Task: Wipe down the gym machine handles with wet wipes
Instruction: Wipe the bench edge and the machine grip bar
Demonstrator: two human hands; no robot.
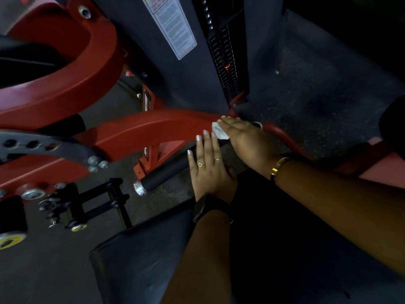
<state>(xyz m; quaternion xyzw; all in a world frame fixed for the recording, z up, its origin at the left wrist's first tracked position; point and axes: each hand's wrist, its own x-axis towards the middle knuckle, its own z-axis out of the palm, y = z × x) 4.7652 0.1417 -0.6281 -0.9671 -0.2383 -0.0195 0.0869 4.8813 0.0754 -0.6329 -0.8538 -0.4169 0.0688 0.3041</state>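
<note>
White crumpled wet wipe (220, 131) is lying pressed under right hand (247, 141), fingers straight, at upper end of black cylindrical rubber handle (166, 170). Handle is running down-left to silver end cap (139, 188). Left hand (208, 170) is resting flat mid-grip, nearer the cap.

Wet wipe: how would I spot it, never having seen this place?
Follow the big red machine arm rightwards to where the black handle runs up to it. There the right hand, wearing a gold bracelet, presses flat on the wet wipe, a small white scrap peeking from under its fingers, amid red and black parts.
</note>
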